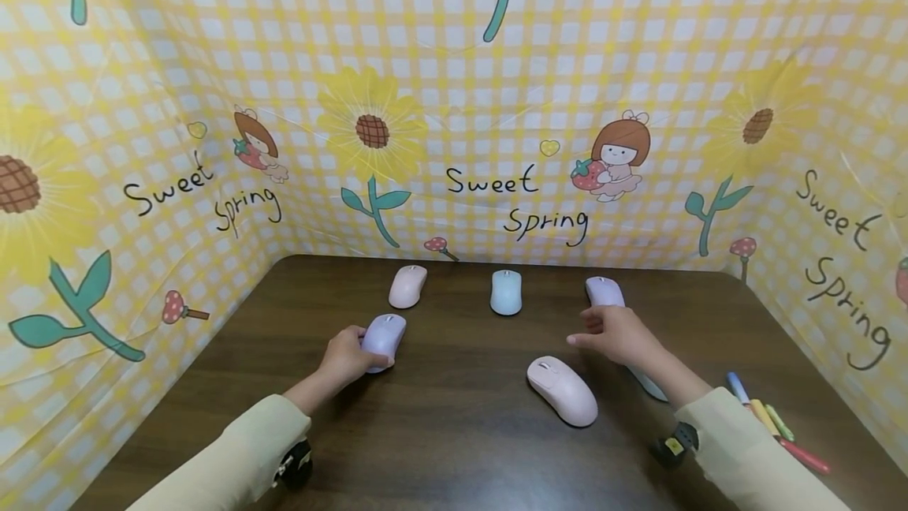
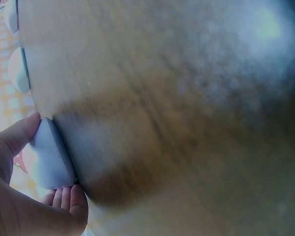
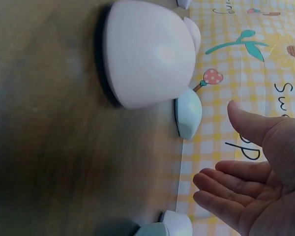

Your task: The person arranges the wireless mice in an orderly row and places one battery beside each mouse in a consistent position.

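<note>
Head view, left hand: we see the left hand [image 1: 344, 357] grasping the held purple mouse [image 1: 385, 336], thumb on its near side and fingers at its left, at about 9 o'clock from the table's middle; we cannot tell whether it is lifted.
Head view, right hand: the right hand [image 1: 620, 335] has its fingers released, slightly bent, and overlaps the near end of the far purple mouse [image 1: 604, 290], which lies at about 2 o'clock; we cannot tell whether they touch.
Head view, other mice: we find a far pink mouse [image 1: 407, 287] at 1 o'clock from the held one, a far blue mouse [image 1: 507, 292] at 12 on the wooden table [image 1: 440, 448], a near pink mouse [image 1: 563, 391] at 4, and a near blue mouse [image 1: 653, 389] partly hidden by the right forearm.
Head view, pens: we see coloured pens [image 1: 762, 416] together beside the right sleeve [image 1: 752, 440], at about 4 o'clock.
Left wrist view: we see thumb and fingers on opposite ends of the held purple mouse; two more mice line up toward 11 o'clock from it.
Right wrist view: we see straight, released fingers around nothing, a large pink mouse at 11 o'clock from the palm, and two mice overlapping at 8.
</note>
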The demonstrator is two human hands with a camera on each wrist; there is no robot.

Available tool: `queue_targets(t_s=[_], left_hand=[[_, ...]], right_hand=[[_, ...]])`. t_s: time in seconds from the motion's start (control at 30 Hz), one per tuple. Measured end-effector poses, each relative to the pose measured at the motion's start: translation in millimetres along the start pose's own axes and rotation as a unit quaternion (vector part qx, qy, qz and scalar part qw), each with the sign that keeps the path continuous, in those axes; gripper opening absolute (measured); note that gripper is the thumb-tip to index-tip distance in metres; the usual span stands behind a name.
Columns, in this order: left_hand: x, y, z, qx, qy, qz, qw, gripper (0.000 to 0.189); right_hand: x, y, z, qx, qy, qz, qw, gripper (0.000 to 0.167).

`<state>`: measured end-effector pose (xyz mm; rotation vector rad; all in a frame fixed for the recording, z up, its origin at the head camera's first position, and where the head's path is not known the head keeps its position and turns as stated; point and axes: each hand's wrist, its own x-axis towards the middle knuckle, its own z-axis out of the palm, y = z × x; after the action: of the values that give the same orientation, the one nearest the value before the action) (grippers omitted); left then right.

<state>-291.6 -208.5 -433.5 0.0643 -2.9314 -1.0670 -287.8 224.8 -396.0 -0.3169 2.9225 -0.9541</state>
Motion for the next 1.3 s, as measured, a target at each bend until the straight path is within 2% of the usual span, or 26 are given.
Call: queue_targets(t_s=[0.37, 0.47, 0.6, 0.77, 0.87, 1.1, 1.3], left_hand=[[-1.4, 0.7, -0.9, 0.000, -0.003, -0.005, 1.0000, 0.071], [-1.5, 0.8, -1.0, 0.002, -0.003, -0.006, 1.0000, 0.071], [-1.4, 0.2, -0.8, 0.003, -0.002, -0.007, 1.0000, 0.071], [-1.3, 0.3, 0.1, 0.002, -0.002, -0.010, 0.9999, 0.071], [-1.1, 0.8, 0.2, 0.001, -0.002, -0.010, 0.9999, 0.071], [-0.3, 0.1, -0.6, 0.000, -0.002, -0.009, 1.0000, 0.071], [-0.5, 0.0, -0.5, 0.000, -0.002, -0.010, 0.9999, 0.071]], right_hand=[[-17.6, 2, 10, 0.026, -0.039, -0.074, 0.9961, 0.061], [-21.7, 0, 14, 0.030, -0.048, -0.084, 0.9949, 0.061], [-27.6, -3, 17, 0.040, -0.068, -0.076, 0.9940, 0.064], [-36.5, -6, 21, 0.050, -0.086, -0.044, 0.9940, 0.071], [-42.3, -8, 22, 0.042, -0.080, -0.040, 0.9951, 0.071], [-50.5, -10, 27, -0.005, -0.071, -0.063, 0.9954, 0.066], [-52.9, -13, 31, -0.015, -0.058, -0.054, 0.9968, 0.065]])
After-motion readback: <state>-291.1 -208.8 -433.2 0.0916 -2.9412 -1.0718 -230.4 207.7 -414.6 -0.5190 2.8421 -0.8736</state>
